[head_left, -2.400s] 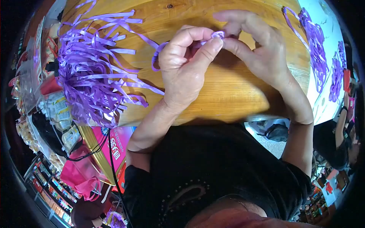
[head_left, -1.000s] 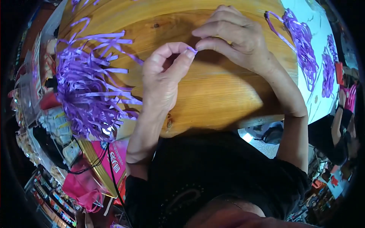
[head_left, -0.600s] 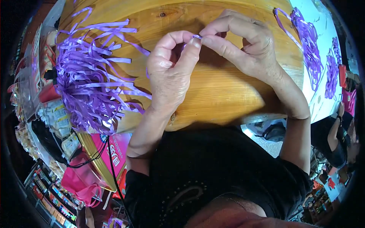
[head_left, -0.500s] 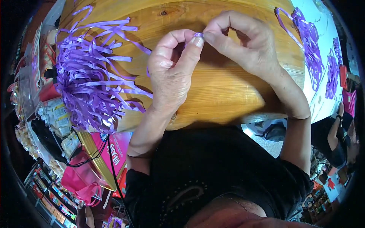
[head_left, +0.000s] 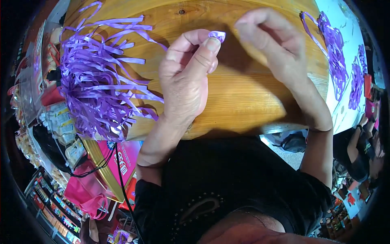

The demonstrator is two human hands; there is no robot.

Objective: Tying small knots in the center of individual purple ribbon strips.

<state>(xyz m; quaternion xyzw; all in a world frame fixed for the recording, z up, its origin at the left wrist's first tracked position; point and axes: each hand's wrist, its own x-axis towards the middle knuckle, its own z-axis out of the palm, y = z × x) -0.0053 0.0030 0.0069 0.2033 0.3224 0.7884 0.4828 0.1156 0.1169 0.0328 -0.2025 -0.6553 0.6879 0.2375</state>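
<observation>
I find the ribbon (head_left: pixel 219 35) above the far middle of the table (head_left: pixel 243 97), raised in the left hand (head_left: pixel 185 83), whose thumb and forefinger pinch it so that only a short purple piece projects past the thumb tip. The right hand (head_left: pixel 273 40) is off to the right, apart from the ribbon, its fingers bent; blur prevents me from telling whether thumb and forefinger meet, and I see nothing between them. I rate the ribbon as very light, soft and limp, likely slippery on its glossy face, and hard to break but easily creased. I would grip it flat across its width, close to the projecting end, using fingertip pads and modest pressure; held farther back, the end would probably droop. The exposed piece is folded or looped; I cannot tell which. Left of the hands lies the bundle (head_left: pixel 91 85), a shaggy mass of narrow, flat, satin-like strips with cut ends fanned rightward. The table is smooth, yellow-brown wood with visible grain and a dark knot. At far right, a large hank (head_left: pixel 335 53) and a small hank (head_left: pixel 356 85), both purple and loosely looped, rest on a white, veined surface (head_left: pixel 343 116)
</observation>
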